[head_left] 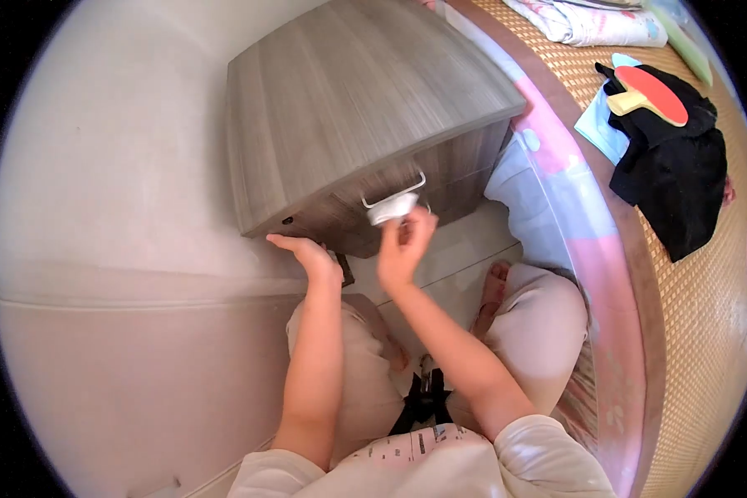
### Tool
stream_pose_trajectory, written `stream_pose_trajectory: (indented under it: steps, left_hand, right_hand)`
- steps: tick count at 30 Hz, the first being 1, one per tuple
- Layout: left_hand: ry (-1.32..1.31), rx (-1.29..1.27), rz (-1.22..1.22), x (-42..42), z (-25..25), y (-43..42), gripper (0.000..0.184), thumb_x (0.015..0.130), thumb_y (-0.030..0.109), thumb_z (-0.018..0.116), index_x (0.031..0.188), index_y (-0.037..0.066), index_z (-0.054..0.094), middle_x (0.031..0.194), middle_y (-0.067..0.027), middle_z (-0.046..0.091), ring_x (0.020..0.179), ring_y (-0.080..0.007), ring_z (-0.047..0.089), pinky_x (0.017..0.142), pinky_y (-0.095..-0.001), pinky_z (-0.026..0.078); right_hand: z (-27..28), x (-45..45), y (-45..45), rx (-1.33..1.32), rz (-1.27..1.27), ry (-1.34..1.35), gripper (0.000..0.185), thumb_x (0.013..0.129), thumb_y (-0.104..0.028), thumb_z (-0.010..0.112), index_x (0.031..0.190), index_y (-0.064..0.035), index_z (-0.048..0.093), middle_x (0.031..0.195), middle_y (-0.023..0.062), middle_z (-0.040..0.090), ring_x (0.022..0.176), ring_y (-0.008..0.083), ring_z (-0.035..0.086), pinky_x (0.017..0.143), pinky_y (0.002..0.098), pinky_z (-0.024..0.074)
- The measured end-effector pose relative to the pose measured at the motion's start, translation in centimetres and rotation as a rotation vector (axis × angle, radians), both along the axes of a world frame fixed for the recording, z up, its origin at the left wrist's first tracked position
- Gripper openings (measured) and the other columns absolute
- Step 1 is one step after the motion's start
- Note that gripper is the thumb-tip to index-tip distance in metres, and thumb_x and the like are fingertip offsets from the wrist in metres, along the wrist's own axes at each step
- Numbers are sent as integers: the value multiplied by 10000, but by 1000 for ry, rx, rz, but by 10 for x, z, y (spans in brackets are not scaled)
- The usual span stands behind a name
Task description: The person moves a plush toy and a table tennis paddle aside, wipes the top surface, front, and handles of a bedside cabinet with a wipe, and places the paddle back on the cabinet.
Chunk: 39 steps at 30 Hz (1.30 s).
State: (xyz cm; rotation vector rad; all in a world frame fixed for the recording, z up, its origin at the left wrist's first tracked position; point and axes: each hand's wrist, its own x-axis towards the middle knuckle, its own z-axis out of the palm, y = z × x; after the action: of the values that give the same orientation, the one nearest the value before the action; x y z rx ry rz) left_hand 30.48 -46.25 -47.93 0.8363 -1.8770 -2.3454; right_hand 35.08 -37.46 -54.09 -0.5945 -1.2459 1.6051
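A grey wood-grain bedside cabinet (365,83) stands in front of me, with a pale metal handle (397,189) on its front. My right hand (405,245) pinches a small white wad (392,209), perhaps tissue or cloth, at the handle. Whether the wad touches the handle I cannot tell. My left hand (314,259) is at the cabinet's lower left front corner, fingers stretched out and nothing visible in it. A small dark round keyhole-like spot (287,221) is just above those fingers.
A bed with a woven mat (697,332) runs along the right. On it lie a red table tennis paddle (660,95), black clothing (676,183) and folded bedding (589,23). A pale wall (116,166) rises on the left. My knees flank the tiled floor (448,290).
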Motion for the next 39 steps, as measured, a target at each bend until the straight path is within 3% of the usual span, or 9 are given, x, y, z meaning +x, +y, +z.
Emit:
stream_pose_trajectory:
  steps: [4,11,14,18,22,29,32,33,39]
  left_hand:
    - [-13,-8,2,-1,1,-3,923,886,804,83,1575,197,-4,1638,-18,75,1496,-228,80,1180,-471,52]
    - [24,40,-37,0,0,-4,884,905,776,90,1575,203,29,1629,-10,114,1481,-211,124,1164,-449,90]
    - [-17,26,19,3,10,2,883,904,774,92,1572,198,55,1619,-8,144,1465,-210,161,1144,-439,138]
    - [-38,-18,37,-2,3,-4,835,891,781,131,1536,255,207,1547,11,299,1347,-195,308,1038,-455,260]
    - [-41,-59,-15,-1,4,-8,879,903,784,114,1544,187,190,1531,13,317,1318,-169,353,997,-360,286]
    - [-19,-133,-53,-2,-7,-11,965,853,853,130,1529,168,209,1555,-23,272,1380,-204,309,1076,-417,262]
    - [-40,-102,-74,4,-11,-19,932,887,816,168,1556,168,140,1594,-42,212,1429,-218,253,1114,-440,234]
    - [9,-155,-156,10,-15,-19,911,900,785,251,1560,183,73,1605,-61,152,1451,-249,203,1121,-477,255]
    - [29,-402,-198,20,-34,-3,977,945,632,455,1517,220,-223,1624,-81,15,1486,-266,115,1103,-496,347]
  right_hand:
    - [47,-6,69,498,-202,-72,142,805,37,683,920,-36,647,1162,139,571,994,291,571,834,370,482]
    - [34,0,37,1129,77,-63,220,701,-42,688,919,-72,686,1091,102,648,1047,300,609,899,407,488]
    - [26,0,70,943,-171,-122,232,749,-2,685,975,-57,688,1069,114,647,1026,282,612,888,383,487]
    - [-11,-3,162,203,-412,-207,234,819,82,612,1028,-14,652,1037,142,635,986,293,607,874,380,480]
    - [-41,-15,167,193,-365,-251,318,797,60,630,1106,-15,612,1060,157,595,1007,322,593,881,396,469]
    - [-105,-11,71,105,-148,-353,365,767,92,606,1123,14,608,1206,211,586,1142,399,561,972,441,452]
    - [-120,-21,106,220,-403,-321,348,781,89,613,1122,24,617,1160,203,618,1119,378,584,969,429,458]
    - [-121,-28,120,3,-467,-266,302,814,82,612,1112,34,624,1134,189,642,1093,353,605,977,422,454]
    - [-100,-49,110,-57,-536,-230,311,948,22,550,1253,67,591,1362,221,555,1268,301,537,1047,360,410]
